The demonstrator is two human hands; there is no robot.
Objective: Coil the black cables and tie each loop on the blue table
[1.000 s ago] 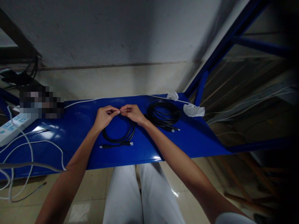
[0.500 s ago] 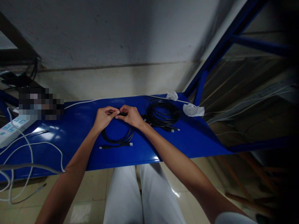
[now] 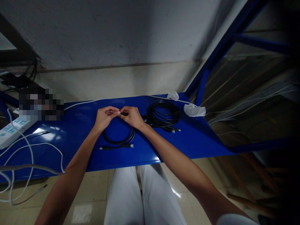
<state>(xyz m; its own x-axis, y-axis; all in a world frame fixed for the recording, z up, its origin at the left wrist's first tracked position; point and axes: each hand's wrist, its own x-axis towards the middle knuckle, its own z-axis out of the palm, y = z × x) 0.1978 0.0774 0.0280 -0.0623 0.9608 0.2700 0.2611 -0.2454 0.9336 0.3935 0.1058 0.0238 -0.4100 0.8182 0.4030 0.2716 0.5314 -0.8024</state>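
- We hold the left hand (image 3: 104,118) nearly closed, thumb and fingertips pinched at the left end of a short black piece (image 3: 124,113).
- We hold the right hand (image 3: 132,116) likewise, its fingertips pinched on the same piece, fingers curled; the two hands meet tip to tip. Such a small, thin part probably calls for a fingertip pinch from both sides rather than a full grip.
- We cannot tell whether this piece is a tie or a section of cable, as the fingers cover most of it.
- Just below the hands, the black cable coil (image 3: 114,143) lies on the blue table (image 3: 145,150); the hands hide its far side. Its two connectors (image 3: 132,146) point apart at the near edge of the loop, an arrangement that seems to keep both ends accessible.
- Right of the right hand, a larger black coil (image 3: 164,124) rests flat, its plugs toward us; being set aside there, it appears to leave working room.
- Beyond it lie two crumpled white pieces (image 3: 194,110).
- A white cable (image 3: 93,100) runs along the rear edge, presumably out of the way.
- At far left stands a white power strip (image 3: 11,129), with loose white leads beside it.
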